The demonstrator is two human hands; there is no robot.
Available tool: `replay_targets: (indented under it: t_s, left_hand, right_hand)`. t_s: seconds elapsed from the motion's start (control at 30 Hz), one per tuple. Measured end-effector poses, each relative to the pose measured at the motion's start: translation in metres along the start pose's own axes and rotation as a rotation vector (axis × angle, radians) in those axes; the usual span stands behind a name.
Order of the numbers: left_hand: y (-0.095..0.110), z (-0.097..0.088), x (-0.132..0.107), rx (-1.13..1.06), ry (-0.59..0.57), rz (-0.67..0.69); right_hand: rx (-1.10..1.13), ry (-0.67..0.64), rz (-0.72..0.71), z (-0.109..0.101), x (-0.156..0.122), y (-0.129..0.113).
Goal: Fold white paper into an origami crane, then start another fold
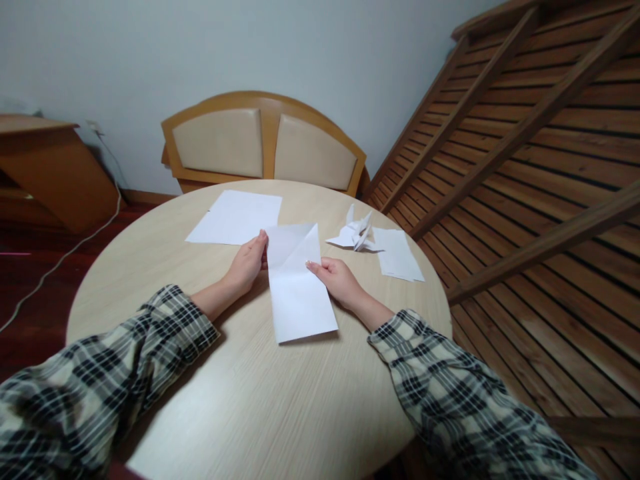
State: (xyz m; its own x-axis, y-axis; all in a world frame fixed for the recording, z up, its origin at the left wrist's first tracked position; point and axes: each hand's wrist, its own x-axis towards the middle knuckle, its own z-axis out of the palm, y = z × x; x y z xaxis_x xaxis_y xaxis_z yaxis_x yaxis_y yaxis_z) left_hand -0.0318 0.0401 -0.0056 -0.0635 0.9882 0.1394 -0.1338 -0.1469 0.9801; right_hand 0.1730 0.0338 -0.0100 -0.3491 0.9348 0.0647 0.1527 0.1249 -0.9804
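Between my hands is a white sheet of paper point(300, 300), held tilted above the round table, with creases across its upper half. My left hand point(246, 265) grips its left edge, thumb up near the top corner and the other fingers mostly behind. On the right edge, my right hand point(340, 279) pinches the sheet with the thumb on the front face; its remaining fingers are hidden behind the paper. The lower edge of the sheet hangs toward me and casts a shadow on the wood.
The pale round table point(240, 400) also bears a flat white sheet point(237, 217) at back left, folded paper cranes point(356, 232) at right and white paper strips point(399, 255) beside them. A headboard point(267, 143) stands behind; wooden slats point(525, 153) lean at right.
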Motion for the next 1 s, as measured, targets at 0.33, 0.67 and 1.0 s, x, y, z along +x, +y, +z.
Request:
replay_targets:
  t_s: [0.33, 0.67, 1.0]
  left_hand:
    - [0.008, 0.001, -0.012, 0.235, -0.495, -0.148]
    - [0.001, -0.001, -0.010, 0.088, -0.385, -0.142]
    - [0.000, -0.002, -0.007, 0.082, -0.257, -0.086]
  right_hand:
    - [0.027, 0.264, -0.104, -0.010, 0.009, 0.001]
    - [0.247, 0.202, -0.001, -0.007, 0.004, -0.009]
    - [0.220, 0.148, 0.006, -0.007, 0.002, -0.009]
